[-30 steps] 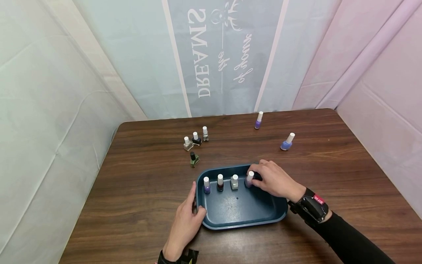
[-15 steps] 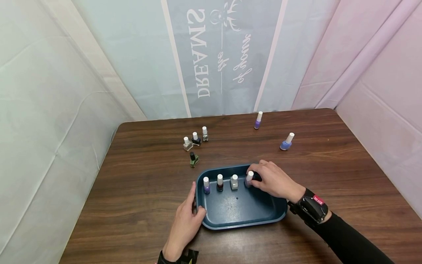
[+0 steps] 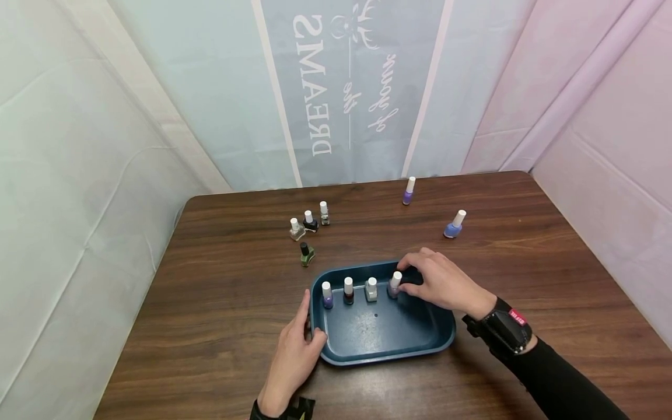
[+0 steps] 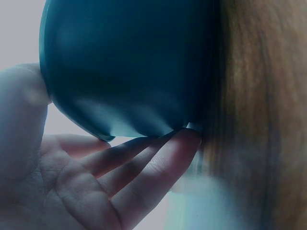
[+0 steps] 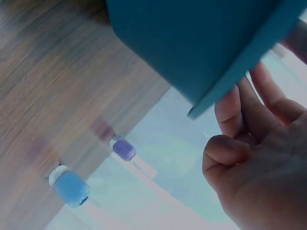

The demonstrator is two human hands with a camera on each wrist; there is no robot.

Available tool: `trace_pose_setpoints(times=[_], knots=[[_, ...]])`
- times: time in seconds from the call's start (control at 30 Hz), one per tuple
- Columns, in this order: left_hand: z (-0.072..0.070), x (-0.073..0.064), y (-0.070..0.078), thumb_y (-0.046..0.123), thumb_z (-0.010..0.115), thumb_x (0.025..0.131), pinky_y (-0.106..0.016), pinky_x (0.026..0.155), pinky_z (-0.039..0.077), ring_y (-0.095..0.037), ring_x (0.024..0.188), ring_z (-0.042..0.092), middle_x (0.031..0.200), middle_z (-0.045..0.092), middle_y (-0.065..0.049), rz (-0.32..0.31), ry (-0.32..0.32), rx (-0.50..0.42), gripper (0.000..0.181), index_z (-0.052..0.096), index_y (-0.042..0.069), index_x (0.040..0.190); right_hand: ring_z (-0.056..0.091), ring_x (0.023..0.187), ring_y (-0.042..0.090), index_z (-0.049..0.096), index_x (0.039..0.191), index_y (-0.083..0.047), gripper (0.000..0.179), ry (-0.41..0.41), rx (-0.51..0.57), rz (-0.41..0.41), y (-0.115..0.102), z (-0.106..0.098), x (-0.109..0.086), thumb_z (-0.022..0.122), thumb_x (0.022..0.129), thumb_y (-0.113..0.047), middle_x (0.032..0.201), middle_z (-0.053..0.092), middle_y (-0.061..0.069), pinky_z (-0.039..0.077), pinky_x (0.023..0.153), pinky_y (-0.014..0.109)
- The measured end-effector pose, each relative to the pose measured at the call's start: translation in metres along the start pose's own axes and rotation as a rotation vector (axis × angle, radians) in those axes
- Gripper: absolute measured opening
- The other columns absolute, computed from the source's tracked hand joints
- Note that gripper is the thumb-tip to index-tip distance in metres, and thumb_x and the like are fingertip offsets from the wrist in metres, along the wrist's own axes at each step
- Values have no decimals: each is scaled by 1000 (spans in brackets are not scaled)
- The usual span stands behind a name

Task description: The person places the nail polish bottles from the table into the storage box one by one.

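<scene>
A dark blue tray (image 3: 385, 335) stands on the table, with a row of white-capped nail polish bottles along its far side: a purple bottle (image 3: 328, 297), a dark bottle (image 3: 349, 291), a pale bottle (image 3: 371, 290) and a greyish-purple bottle (image 3: 394, 289). My left hand (image 3: 294, 350) holds the tray's left end, thumb over the rim and fingers against the outer wall (image 4: 120, 62). Beside the greyish-purple bottle, my right hand (image 3: 443, 283) has its thumb and index finger spread apart, the thumb close by it; whether they touch is unclear.
Behind the tray's left part stand a green bottle with a black cap (image 3: 307, 255), a clear bottle (image 3: 297, 230), a black bottle (image 3: 311, 223) and a small clear bottle (image 3: 324, 214). Farther right are a purple bottle (image 3: 408, 195) and a blue bottle (image 3: 454, 227). Fabric walls surround the table.
My right thumb and fingers have parted from the greyish-purple bottle, and the hand has shifted slightly right. The bottle stays upright in the tray. My left hand keeps its place.
</scene>
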State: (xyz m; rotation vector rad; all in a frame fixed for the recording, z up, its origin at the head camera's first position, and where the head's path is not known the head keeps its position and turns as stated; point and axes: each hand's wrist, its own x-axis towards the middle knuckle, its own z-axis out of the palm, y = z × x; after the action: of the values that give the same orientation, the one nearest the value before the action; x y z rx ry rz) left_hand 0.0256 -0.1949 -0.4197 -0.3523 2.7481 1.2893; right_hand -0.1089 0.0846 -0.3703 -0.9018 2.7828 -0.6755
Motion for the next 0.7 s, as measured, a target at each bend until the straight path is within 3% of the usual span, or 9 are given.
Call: trace_pose_setpoints(times=[0.2,0.7], knots=[[0,-1,1,14,56,81,-25,69,41,-8,65,43,139,53,-9,6,-3,4,80,25,21,154,51,89,19,66,112,-12,33,52,33,2,4,-11,-3,73,84,-27,105,64,4,44,71,30],[0,0,-1,14,56,81,-21,62,39,-8,61,42,140,52,-10,3,-5,-6,79,25,21,154,54,95,26,67,108,-6,26,339,55,73,37,-28,-5,69,87,-21,104,67,10,41,80,41]])
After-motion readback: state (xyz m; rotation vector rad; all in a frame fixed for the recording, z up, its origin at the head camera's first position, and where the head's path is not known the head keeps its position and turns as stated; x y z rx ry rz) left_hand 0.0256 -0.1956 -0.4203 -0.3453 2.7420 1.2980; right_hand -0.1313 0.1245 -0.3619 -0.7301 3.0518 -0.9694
